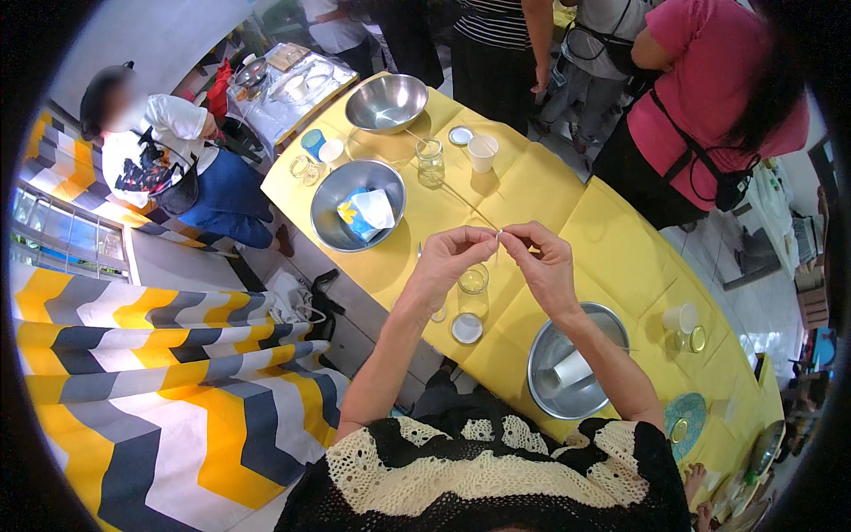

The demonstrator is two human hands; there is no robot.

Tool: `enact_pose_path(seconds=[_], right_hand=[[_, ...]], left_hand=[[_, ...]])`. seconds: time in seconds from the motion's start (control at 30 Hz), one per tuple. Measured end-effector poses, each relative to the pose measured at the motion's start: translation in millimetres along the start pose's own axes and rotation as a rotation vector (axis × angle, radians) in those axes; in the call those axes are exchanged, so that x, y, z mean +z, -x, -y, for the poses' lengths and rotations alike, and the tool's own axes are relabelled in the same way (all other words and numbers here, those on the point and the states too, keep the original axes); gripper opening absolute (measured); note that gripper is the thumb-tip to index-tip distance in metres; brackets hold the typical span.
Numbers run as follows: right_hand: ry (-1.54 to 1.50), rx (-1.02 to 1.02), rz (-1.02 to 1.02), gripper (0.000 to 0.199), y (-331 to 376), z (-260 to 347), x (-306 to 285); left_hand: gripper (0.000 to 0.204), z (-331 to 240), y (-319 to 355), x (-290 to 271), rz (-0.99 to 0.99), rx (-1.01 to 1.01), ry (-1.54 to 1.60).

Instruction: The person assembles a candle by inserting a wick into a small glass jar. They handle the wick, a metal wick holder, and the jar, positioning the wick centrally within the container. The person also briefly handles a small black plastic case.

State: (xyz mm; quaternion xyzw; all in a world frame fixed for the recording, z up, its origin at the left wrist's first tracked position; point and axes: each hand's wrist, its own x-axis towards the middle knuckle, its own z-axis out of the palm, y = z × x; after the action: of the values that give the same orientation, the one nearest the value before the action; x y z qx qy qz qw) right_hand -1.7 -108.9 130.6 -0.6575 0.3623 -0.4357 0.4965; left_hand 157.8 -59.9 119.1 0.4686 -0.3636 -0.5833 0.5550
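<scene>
Over the yellow-covered table, my left hand (451, 259) and my right hand (542, 266) meet with thumbs and forefingers pinched together. Between the fingertips is a thin white strand (499, 234); its kind is too small to make out. Under the hands stands an open glass jar (473, 280), and a round white lid (467, 328) lies just nearer to me. Below my right forearm sits a steel bowl (589, 410) with a white cup (572, 369) tipped over in it. A thin brown line, a stick or a shadow, runs toward my fingertips from the far left.
To the left, a steel bowl (324, 211) holds a blue and white packet (365, 214); another steel bowl (387, 99) stands beyond. A glass jar (430, 162) with a stick and a paper cup (482, 154) stand ahead. People stand around the yellow table (612, 266).
</scene>
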Motion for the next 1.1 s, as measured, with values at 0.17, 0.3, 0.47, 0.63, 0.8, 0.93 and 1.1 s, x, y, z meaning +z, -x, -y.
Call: enact_pose_path(seconds=[0.17,0.3,0.47,0.63,0.8,0.93,1.1], right_hand=[[-0.275,0.319,0.053,0.013,-1,1,0],[-0.392,0.403,0.108,0.013,-1,2,-3],[-0.357,0.428,0.189,0.013,-4,3,-11],[-0.211,0.332,0.232,0.014,-6,2,-17],[-0.200,0.392,0.297,0.017,-8,3,-23],[-0.126,0.292,0.264,0.017,-7,3,-21],[-0.152,0.321,0.254,0.017,-5,7,-18]], left_hand=[[0.015,-4,1,-1,-0.004,0.000,-0.045],[0.017,2,-1,1,-0.007,0.152,-0.063],[0.019,2,0,0,0.016,0.247,-0.216],[0.019,2,3,4,-0.022,0.308,-0.341],[0.019,2,6,6,-0.069,0.331,-0.455],[0.018,5,6,8,-0.096,0.352,-0.462],[0.017,4,7,10,-0.116,0.337,-0.467]])
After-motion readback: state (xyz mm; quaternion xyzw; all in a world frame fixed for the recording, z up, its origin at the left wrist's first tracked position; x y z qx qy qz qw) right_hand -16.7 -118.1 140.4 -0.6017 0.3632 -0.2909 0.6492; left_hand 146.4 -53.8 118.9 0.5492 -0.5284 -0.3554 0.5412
